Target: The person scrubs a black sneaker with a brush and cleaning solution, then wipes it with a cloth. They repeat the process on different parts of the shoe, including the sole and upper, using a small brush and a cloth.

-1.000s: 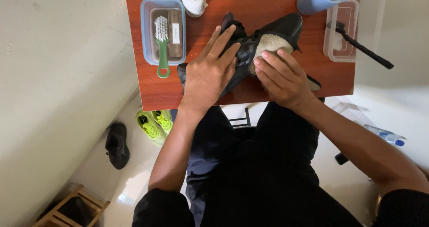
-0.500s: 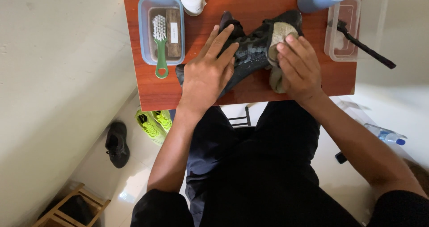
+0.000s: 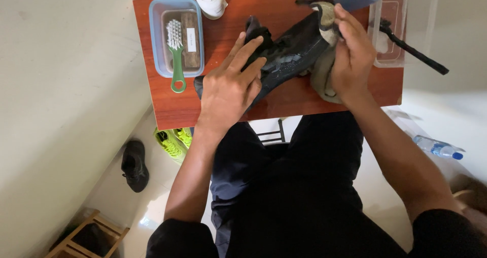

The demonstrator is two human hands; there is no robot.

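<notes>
Red-brown table — left hand flat, open on black shoe; right hand grips cloth — brush tub beside.

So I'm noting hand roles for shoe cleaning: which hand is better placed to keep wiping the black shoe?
Right hand: it grips the cloth against the black shoe. Left hand lies flat on the shoe, steadying it.

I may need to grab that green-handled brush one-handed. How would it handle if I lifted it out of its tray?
The green-handled brush looks like rigid plastic, so probably stiff and light. Its handle overhangs the rim of the blue tray, so it should be easy to pinch, though it may tip out if nudged. It lies flat beside a brown block, so it is unlikely to roll.
</notes>
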